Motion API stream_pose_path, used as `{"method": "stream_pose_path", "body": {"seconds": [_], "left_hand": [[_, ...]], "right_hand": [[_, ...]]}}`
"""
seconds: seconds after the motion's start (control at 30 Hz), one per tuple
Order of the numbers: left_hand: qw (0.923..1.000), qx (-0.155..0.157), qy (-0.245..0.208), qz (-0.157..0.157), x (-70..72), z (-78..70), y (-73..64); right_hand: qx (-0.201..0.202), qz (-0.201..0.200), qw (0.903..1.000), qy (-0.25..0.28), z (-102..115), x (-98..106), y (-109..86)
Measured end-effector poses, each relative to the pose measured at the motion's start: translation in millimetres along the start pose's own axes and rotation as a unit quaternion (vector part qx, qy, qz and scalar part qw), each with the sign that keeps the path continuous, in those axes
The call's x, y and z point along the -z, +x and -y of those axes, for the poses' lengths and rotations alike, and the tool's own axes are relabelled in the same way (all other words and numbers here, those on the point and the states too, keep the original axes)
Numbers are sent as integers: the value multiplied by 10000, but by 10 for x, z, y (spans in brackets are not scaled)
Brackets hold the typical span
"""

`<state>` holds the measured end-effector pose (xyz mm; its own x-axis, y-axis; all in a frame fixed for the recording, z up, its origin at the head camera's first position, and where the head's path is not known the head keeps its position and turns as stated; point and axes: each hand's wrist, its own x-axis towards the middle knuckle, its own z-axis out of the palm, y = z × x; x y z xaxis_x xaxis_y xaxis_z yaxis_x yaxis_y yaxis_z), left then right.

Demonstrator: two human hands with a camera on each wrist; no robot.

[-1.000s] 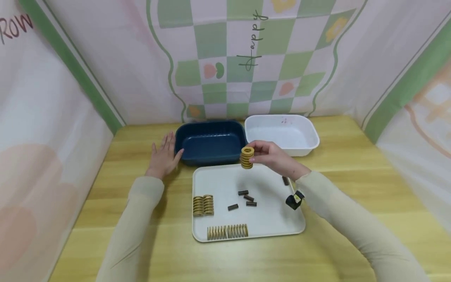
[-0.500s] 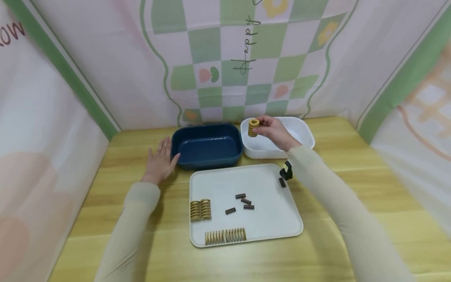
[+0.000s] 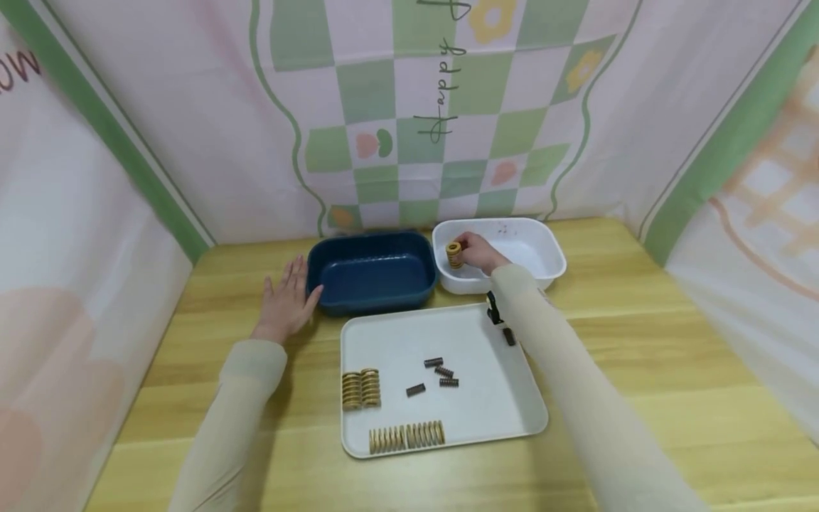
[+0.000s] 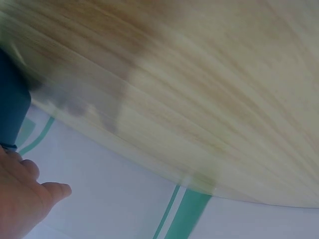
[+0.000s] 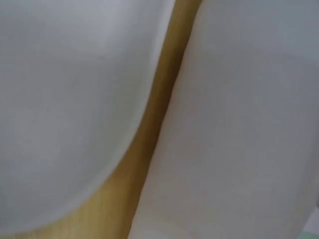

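Inside the left end of the white basin [image 3: 531,245], my right hand [image 3: 478,252] pinches a yellow coil spring [image 3: 454,254], held upright. Whether the spring touches the basin floor, I cannot tell. My left hand [image 3: 286,297] lies with fingers extended beside the navy basin [image 3: 371,307], its thumb against the left rim. In the left wrist view that hand [image 4: 22,199] shows at the lower left, near the navy basin's edge [image 4: 11,99]. The right wrist view shows no fingers.
A white tray [image 3: 473,412] lies in front of both basins. Two yellow springs [image 3: 361,389] stand along its left edge, and two more [image 3: 406,436] along the front. Several small dark springs [image 3: 448,382] are scattered mid-tray; another [image 3: 508,336] is near the right forearm.
My right hand has carried the yellow spring from above the tray, back over the white basin's rim and down into it. The left hand stays beside the navy basin. The view has shifted slightly.
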<state>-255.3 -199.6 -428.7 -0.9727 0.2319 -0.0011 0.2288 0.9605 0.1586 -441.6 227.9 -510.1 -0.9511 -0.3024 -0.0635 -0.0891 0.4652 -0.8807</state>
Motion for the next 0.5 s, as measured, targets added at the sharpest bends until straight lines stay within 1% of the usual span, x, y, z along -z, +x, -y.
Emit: {"method": "stream_pose_path", "body": {"seconds": [0.03,0.07,0.1,0.13,0.17,0.2,0.23,0.27,0.33,0.37,0.43,0.47,0.5], "left_hand": [[10000,6,5,4,2,3,2],[10000,7,16,5,5,6,5],[10000,13,29,24,6,10,8],[10000,13,62,29,7,14,13],[10000,11,75,38,9,18,18],[9999,10,90,50,9,22,23],[9999,5,105,50,13,21,25],[9999,1,107,46,17,20,27],[9999,1,113,32,21,16,28],[9999,4,104,34,22,14,27],[9999,9,124,48,17,11,20],[9999,10,136,62,12,9,16],[9999,13,140,81,7,7,11]], "right_hand": [[-46,108,9999,-36,-114,-3,87],[-262,201,9994,-97,-134,-16,120],[-351,292,9989,-101,-128,-29,127],[-335,303,9989,-88,-129,-44,124],[-343,288,9989,-112,-78,-60,98],[-437,325,9984,-117,36,-72,33],[-337,303,9990,-49,76,-75,-3],[-465,266,9984,-152,242,-91,-103],[-445,138,9982,-386,484,-118,-269],[-577,103,9967,-555,639,-137,-364],[-539,38,9958,-738,800,-160,-498],[-734,42,9925,-973,966,-188,-605],[-708,59,9922,-1028,995,-192,-641]]}}
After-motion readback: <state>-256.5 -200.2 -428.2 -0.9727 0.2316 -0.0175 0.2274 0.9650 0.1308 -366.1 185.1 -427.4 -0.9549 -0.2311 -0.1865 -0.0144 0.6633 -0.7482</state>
